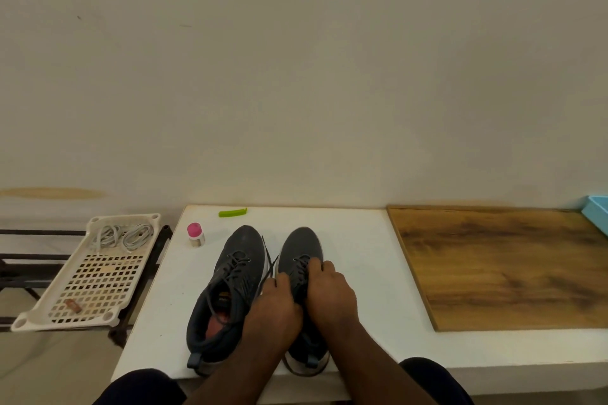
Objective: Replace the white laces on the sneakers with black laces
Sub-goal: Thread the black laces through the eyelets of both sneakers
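Two dark sneakers, black-laced, side by side on a white worktop against a bare pale wall.

The right sneaker sits under both hands: left hand and right hand curl their fingers onto its black laces. The left sneaker lies alongside; white laces rest in a perforated tray well apart.

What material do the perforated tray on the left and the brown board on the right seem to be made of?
The perforated tray looks like moulded plastic, cream-white with a slight sheen: its grid of holes is regular and its corners are rounded. The brown board looks like wood or a wood-pattern laminate, smooth and matte; the streaky grain shows, but whether it is solid wood cannot be told.
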Available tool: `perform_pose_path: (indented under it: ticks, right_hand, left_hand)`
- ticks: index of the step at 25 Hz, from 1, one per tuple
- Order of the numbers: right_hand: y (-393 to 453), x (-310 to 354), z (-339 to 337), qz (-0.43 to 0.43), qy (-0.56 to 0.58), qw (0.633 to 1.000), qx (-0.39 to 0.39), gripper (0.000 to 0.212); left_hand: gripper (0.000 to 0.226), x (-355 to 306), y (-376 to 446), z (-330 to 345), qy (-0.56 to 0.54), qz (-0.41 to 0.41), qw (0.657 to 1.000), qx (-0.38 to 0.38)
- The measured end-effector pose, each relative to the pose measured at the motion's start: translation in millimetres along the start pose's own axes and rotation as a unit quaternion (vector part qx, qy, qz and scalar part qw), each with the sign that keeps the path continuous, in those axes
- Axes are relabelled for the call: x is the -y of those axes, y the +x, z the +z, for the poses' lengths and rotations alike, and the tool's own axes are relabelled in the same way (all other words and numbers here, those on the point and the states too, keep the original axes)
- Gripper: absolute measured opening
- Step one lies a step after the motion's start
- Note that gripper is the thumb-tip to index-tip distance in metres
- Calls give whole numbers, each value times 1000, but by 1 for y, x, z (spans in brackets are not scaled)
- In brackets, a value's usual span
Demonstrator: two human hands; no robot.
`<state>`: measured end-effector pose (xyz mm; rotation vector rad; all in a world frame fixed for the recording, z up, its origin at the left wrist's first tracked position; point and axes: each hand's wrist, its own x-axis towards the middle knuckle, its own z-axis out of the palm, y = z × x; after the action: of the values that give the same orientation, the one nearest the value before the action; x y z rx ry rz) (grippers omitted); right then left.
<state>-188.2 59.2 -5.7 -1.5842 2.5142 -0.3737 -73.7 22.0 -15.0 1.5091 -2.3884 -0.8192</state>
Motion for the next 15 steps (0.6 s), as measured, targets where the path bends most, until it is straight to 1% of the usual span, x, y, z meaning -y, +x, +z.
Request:
perform_pose_path:
  ticks: [2,5,6,7,10,13,15]
  right_hand:
    - [-1,1,1,14,16,1000,5,41]
    - [-7,-12,1,9,115,992,48,52]
    - [-10,-16,-1,2,133,990,55,53]
    - [-11,-18,-2,-6,129,990,50,51]
    - [-10,-11,-2,2,54,999,9,37]
    - [-5,3,-1,40,6,999,0,37]
    - [-4,6,-1,64,10,998,3,38]
  left_hand:
    - [31,1,0,-4,-10,-7,1000,8]
    - [30,0,-2,-8,-26,-19,999,9]
    - [31,0,-2,-8,-31,-21,999,10]
    - [33,-1,-4,-9,-32,-22,999,13]
    - [34,0,-7,-9,-11,-3,1000,24]
    - [30,3,-6,-13,4,20,999,33]
    - [30,5,-5,-17,15,25,998,47]
